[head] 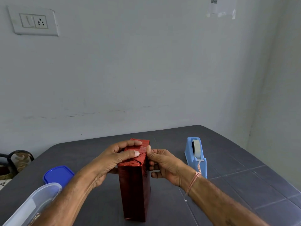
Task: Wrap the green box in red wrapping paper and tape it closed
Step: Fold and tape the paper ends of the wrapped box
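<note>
The box (pixel 135 190) stands upright on the dark table (pixel 228 185), fully covered in shiny red wrapping paper; no green shows. My left hand (pixel 117 157) grips its top from the left, thumb and fingers lying across the folded paper. My right hand (pixel 162 163) is at the top right edge, its thumb pressing a small clear piece of tape (pixel 143 149) onto the folds, the other fingers curled beside the box.
A light blue tape dispenser (pixel 196 156) stands right of the box. A blue lid (pixel 58 175) and a clear plastic container (pixel 32 204) lie at the near left. The wall rises just behind the table's far edge.
</note>
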Demonstrator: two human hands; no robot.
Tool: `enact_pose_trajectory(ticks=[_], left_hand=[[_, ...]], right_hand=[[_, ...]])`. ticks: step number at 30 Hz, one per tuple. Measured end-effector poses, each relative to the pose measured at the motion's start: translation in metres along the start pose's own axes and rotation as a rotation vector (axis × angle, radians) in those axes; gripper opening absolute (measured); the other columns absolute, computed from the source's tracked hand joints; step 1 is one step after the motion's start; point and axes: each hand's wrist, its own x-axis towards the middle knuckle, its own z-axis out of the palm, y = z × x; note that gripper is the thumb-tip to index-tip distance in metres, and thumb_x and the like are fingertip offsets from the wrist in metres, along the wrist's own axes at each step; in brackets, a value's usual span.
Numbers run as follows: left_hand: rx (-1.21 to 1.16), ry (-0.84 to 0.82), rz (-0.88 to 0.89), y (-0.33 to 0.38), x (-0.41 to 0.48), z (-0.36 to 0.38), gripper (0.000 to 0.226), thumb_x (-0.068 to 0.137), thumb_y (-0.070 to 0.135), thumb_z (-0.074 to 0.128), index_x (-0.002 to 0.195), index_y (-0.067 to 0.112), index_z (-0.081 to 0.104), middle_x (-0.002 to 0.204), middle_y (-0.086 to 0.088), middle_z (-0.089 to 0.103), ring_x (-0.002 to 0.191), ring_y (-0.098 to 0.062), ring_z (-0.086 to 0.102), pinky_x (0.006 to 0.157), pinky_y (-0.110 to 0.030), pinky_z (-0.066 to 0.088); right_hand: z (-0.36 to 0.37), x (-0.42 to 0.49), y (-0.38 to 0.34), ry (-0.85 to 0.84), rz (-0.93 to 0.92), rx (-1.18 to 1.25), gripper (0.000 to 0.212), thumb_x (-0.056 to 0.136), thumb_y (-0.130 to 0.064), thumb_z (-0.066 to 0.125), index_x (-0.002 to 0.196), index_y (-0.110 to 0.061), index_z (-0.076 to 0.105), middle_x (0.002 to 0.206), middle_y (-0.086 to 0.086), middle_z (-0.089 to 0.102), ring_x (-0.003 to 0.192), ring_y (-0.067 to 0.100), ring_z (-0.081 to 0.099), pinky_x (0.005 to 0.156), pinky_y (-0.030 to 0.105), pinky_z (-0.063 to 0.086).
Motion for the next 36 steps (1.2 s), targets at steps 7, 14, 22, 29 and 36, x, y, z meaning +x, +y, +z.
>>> enact_pose_trajectory(ticks=[7,14,22,29,36], left_hand=[[-0.003,0.015,-0.007,0.000,0.000,0.001,0.034,0.083,0.039,0.077,0.116,0.046,0.073,0.115,0.010,0.077,0.099,-0.013,0.073,0.076,-0.030,0.057],[0.001,0.021,-0.011,0.002,-0.004,0.002,0.037,0.080,0.041,0.078,0.116,0.047,0.073,0.116,0.010,0.076,0.099,-0.011,0.072,0.073,-0.028,0.056],[0.027,0.001,0.002,0.000,-0.003,0.001,0.037,0.086,0.042,0.075,0.122,0.049,0.069,0.121,0.013,0.074,0.113,-0.014,0.070,0.088,-0.037,0.056],[0.036,0.014,0.004,-0.001,-0.003,0.000,0.039,0.084,0.044,0.076,0.121,0.052,0.069,0.120,0.013,0.074,0.113,-0.012,0.070,0.084,-0.034,0.057],[0.010,0.046,-0.009,0.001,-0.004,0.002,0.035,0.081,0.041,0.078,0.115,0.051,0.072,0.118,0.012,0.075,0.108,-0.014,0.072,0.075,-0.029,0.057]], right_hand=[[0.001,0.001,0.007,0.011,0.010,0.049,0.042,0.082,-0.054,0.075,0.087,-0.018,0.054,0.067,-0.003,0.054,0.062,0.011,0.055,0.061,0.028,0.053],[-0.003,-0.007,0.002,0.010,0.033,0.066,0.036,0.092,-0.047,0.069,0.095,-0.013,0.057,0.073,-0.001,0.060,0.069,0.015,0.061,0.071,0.034,0.058],[0.009,-0.015,-0.045,0.088,0.117,-0.384,0.046,0.084,-0.059,0.070,0.096,-0.014,0.069,0.080,0.007,0.067,0.075,0.021,0.070,0.079,0.046,0.063],[0.010,-0.007,-0.038,0.096,0.143,-0.325,0.047,0.087,-0.056,0.067,0.101,-0.011,0.070,0.085,0.008,0.066,0.078,0.024,0.071,0.081,0.048,0.063],[-0.003,-0.012,-0.004,-0.021,0.116,0.007,0.045,0.087,-0.051,0.074,0.108,-0.012,0.064,0.084,0.001,0.062,0.084,0.021,0.065,0.079,0.045,0.060]])
